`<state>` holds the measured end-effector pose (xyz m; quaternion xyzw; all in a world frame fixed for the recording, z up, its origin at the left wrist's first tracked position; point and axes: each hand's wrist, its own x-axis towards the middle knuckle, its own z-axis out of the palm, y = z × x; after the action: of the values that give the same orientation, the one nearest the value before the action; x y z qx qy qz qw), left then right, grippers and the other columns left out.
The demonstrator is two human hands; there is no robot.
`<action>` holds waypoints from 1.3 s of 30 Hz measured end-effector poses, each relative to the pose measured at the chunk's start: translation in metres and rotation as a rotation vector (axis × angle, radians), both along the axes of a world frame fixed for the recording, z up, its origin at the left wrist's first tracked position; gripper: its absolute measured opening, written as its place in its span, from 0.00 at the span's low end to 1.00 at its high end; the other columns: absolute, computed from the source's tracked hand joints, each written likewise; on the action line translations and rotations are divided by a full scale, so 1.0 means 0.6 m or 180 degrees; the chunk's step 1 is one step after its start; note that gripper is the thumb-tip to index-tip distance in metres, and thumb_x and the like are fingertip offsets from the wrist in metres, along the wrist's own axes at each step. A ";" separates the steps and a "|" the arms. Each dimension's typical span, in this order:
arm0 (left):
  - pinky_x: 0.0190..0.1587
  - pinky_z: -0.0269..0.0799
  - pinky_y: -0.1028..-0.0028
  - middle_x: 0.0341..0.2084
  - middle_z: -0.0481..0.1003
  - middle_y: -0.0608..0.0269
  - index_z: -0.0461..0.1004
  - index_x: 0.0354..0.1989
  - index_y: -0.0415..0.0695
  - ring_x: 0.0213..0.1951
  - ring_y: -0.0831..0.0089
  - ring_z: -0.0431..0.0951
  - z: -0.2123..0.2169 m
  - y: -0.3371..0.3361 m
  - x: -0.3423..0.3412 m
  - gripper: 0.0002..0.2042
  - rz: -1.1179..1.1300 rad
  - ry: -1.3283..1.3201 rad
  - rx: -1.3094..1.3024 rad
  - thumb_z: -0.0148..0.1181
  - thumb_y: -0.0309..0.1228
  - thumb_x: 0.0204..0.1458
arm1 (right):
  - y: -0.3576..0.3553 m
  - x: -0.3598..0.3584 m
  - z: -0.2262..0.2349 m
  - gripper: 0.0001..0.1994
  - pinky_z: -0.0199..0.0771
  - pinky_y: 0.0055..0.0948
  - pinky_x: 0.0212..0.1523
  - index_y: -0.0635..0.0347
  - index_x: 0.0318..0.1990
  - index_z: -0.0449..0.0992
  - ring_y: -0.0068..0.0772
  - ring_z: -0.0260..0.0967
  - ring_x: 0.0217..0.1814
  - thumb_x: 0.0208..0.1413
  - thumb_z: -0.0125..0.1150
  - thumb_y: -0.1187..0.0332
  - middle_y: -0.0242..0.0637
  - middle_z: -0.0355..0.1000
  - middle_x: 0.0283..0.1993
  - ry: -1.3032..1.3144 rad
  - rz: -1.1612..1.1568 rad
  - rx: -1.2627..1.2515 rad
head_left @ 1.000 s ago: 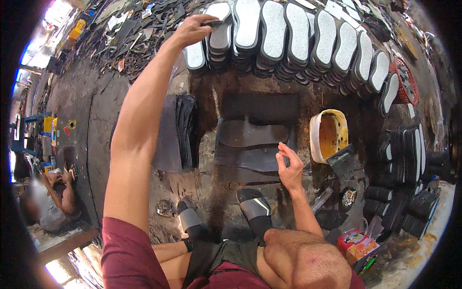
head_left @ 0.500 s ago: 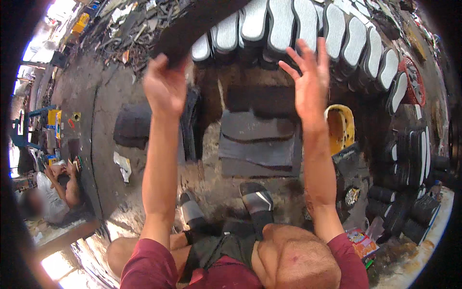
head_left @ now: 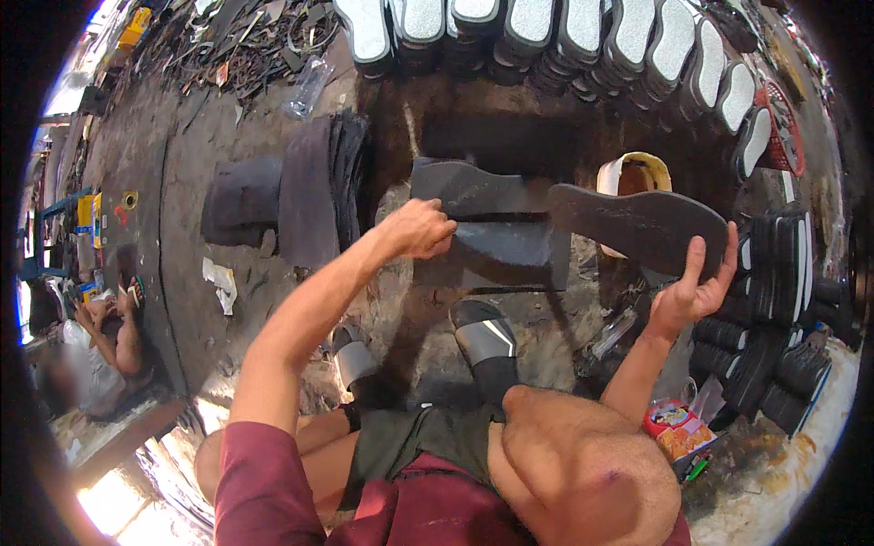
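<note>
Plenty of white-topped soles [head_left: 530,23] are already stacked up top. The dark sole [head_left: 628,221] is up in the right hand [head_left: 689,296], partly blocking the tub [head_left: 608,176]; no white on its visible side, so I'd guess it's less far along. Right grip pinches its end, thumb on the face. Left hand [head_left: 424,229] is curled by dark sheets [head_left: 510,241], elbow bent; can't tell if it's pinching anything.

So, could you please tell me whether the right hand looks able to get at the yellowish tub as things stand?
Probably not freely: the right hand is occupied with a dark sole, which covers part of the tub in this view, though its far rim shows beyond.
</note>
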<state>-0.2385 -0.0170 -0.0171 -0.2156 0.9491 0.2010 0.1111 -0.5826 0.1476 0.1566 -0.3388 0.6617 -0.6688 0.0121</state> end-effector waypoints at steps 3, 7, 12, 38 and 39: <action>0.48 0.77 0.55 0.33 0.83 0.50 0.84 0.43 0.42 0.39 0.50 0.82 0.008 -0.069 -0.026 0.15 0.0919 0.0146 0.0962 0.62 0.40 0.56 | 0.000 0.004 0.001 0.24 0.76 0.33 0.60 0.64 0.65 0.72 0.35 0.72 0.60 0.61 0.64 0.78 0.43 0.70 0.63 -0.0287 -0.0145 -0.0256; 0.44 0.75 0.60 0.40 0.85 0.57 0.83 0.53 0.45 0.40 0.63 0.81 0.039 -0.153 -0.060 0.20 0.1610 -0.0984 0.2131 0.63 0.42 0.56 | -0.018 0.011 0.008 0.23 0.78 0.34 0.59 0.63 0.64 0.72 0.37 0.72 0.59 0.62 0.63 0.78 0.45 0.70 0.63 -0.0486 -0.0191 -0.0442; 0.34 0.74 0.71 0.43 0.82 0.57 0.80 0.58 0.44 0.38 0.70 0.79 0.046 -0.133 -0.062 0.25 0.1926 -0.1275 0.2939 0.67 0.46 0.56 | -0.027 0.010 -0.002 0.23 0.78 0.38 0.61 0.62 0.65 0.72 0.39 0.72 0.61 0.62 0.64 0.77 0.44 0.69 0.64 -0.0958 0.0017 -0.0403; 0.34 0.74 0.78 0.34 0.85 0.58 0.82 0.51 0.32 0.28 0.80 0.77 0.010 0.177 0.023 0.23 0.5317 0.1993 0.1880 0.79 0.31 0.48 | -0.040 0.072 -0.317 0.33 0.79 0.27 0.43 0.62 0.67 0.72 0.34 0.77 0.54 0.51 0.76 0.75 0.49 0.74 0.62 -0.2077 0.1497 0.2077; 0.34 0.74 0.78 0.34 0.85 0.57 0.82 0.52 0.33 0.29 0.80 0.78 0.009 0.175 0.023 0.23 0.5293 0.1941 0.1856 0.79 0.31 0.48 | -0.040 0.071 -0.317 0.34 0.79 0.27 0.43 0.62 0.67 0.72 0.34 0.77 0.54 0.51 0.76 0.75 0.49 0.74 0.62 -0.2085 0.1497 0.2097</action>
<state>-0.2249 0.0880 -0.0120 -0.7275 0.3899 0.4943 -0.2728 -0.5402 0.1238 -0.0336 -0.2295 0.7046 -0.4753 0.4744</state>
